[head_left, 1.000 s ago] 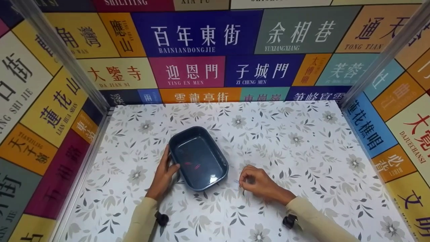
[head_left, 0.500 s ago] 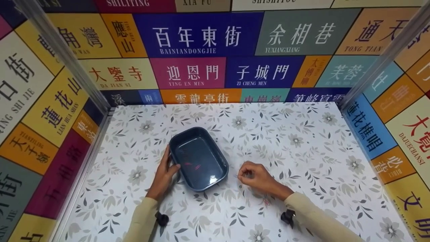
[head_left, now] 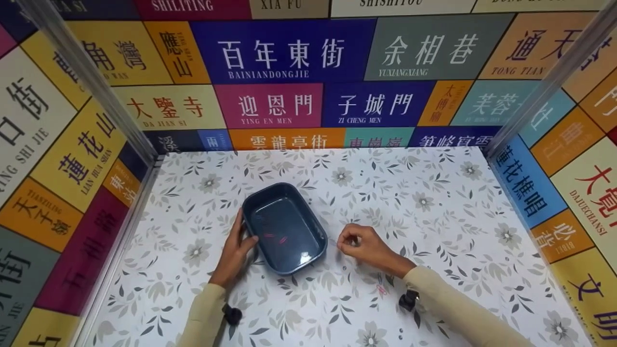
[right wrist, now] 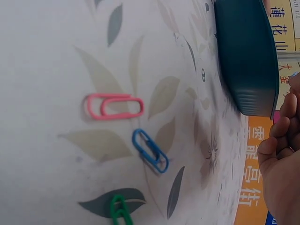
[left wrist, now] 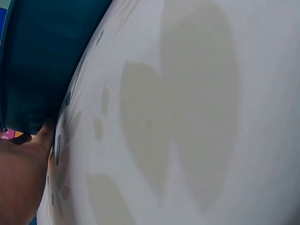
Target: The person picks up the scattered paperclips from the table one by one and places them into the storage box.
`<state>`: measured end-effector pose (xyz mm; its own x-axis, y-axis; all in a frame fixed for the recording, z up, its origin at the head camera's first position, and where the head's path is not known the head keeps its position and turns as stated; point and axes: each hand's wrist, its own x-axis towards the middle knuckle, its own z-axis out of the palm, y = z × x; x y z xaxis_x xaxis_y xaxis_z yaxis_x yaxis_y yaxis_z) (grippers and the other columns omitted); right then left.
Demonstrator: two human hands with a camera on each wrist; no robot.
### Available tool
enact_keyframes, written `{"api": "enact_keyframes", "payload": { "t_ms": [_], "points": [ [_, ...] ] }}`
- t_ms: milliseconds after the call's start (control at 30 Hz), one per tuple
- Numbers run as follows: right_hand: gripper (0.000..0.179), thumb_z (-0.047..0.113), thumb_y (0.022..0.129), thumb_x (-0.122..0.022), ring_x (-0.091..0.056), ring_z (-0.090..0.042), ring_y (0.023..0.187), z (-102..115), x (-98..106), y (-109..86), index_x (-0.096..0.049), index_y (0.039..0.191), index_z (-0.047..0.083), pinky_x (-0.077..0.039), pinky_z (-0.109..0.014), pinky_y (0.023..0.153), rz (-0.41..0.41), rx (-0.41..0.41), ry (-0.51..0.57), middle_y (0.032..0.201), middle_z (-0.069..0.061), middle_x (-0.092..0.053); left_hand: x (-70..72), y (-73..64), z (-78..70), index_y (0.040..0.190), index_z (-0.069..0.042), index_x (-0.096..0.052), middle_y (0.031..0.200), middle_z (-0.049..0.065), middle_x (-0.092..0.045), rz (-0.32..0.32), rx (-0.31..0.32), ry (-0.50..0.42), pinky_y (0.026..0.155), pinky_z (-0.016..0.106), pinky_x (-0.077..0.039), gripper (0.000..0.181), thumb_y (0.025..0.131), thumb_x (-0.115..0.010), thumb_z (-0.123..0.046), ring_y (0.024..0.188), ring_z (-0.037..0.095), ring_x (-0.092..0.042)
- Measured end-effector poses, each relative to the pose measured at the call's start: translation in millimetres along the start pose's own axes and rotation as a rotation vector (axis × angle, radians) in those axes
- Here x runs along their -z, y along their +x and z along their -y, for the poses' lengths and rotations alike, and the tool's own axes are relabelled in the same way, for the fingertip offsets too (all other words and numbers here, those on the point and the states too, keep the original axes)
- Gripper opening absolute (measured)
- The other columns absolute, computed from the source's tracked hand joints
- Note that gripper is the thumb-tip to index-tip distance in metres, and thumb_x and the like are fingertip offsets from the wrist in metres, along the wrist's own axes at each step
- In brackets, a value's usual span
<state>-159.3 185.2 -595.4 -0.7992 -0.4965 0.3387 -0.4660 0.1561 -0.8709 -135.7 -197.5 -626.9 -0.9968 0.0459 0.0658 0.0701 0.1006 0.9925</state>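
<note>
Pinched narrow, the right hand (head_left: 366, 245) seems to hold a thin wire-like clip (head_left: 333, 242), colour too faint to tell, beside the dark-blue, rounded-rectangular, plastic-looking tray (head_left: 295, 218), whose side the left hand (head_left: 235, 249) grips and should brace, the pinch best lifted clear of it.

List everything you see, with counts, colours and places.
Tray: 1, dark blue, on tabletop
Clips: 3, pink, blue, green, tabletop, right of tray
Slim pieces: at least 2, pinkish, in tray
Tabletop: 1, grey-on-white floral, beneath tray
Printed walls: 3, multicoloured, back and sides
Posts: 2, translucent, back corners
Sleeves: 2, beige, foreground
Wrist devices: 2, black, by sleeves
Left hand: 1, gripping tray's left side
Right hand: 1, right of tray, pinching bluish thing
</note>
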Motion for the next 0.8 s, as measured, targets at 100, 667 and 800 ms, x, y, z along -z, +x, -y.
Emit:
{"api": "enact_keyframes", "payload": {
  "t_ms": [100,667,800],
  "points": [
    [0.018,-0.019,0.089,-0.075,-0.056,-0.005,0.081,7,-2,4.4,-0.074,0.088,-0.002,-0.044,-0.016,0.071,0.000,-0.011,-0.008,0.084,-0.018,-0.067,0.2,0.1,0.3,0.178,-0.008,-0.009,0.185,0.011,-0.009,-0.003,-0.018,0.000,0.135,0.055,-0.019,0.087,0.109,-0.062,-0.002,0.167,0.045,-0.017],
    [0.016,-0.011,0.090,-0.079,-0.059,-0.012,0.082,-5,-11,18.9,-0.079,0.091,0.005,-0.046,-0.018,0.073,0.062,0.004,-0.004,0.087,-0.014,-0.071,0.7,0.0,1.3,0.178,-0.010,-0.010,0.185,0.010,-0.009,-0.006,-0.007,-0.001,0.135,0.055,-0.018,0.087,0.108,-0.062,-0.005,0.168,0.043,-0.016],
    [0.016,-0.011,0.090,-0.078,-0.059,-0.011,0.084,-4,-13,20.0,-0.079,0.092,0.005,-0.048,-0.018,0.074,0.073,-0.030,0.000,0.089,-0.012,-0.071,0.6,-0.6,0.2,0.179,-0.010,-0.009,0.185,0.011,-0.008,-0.005,0.009,-0.006,0.135,0.056,-0.020,0.087,0.109,-0.062,-0.005,0.168,0.043,-0.015]
  ]
}}
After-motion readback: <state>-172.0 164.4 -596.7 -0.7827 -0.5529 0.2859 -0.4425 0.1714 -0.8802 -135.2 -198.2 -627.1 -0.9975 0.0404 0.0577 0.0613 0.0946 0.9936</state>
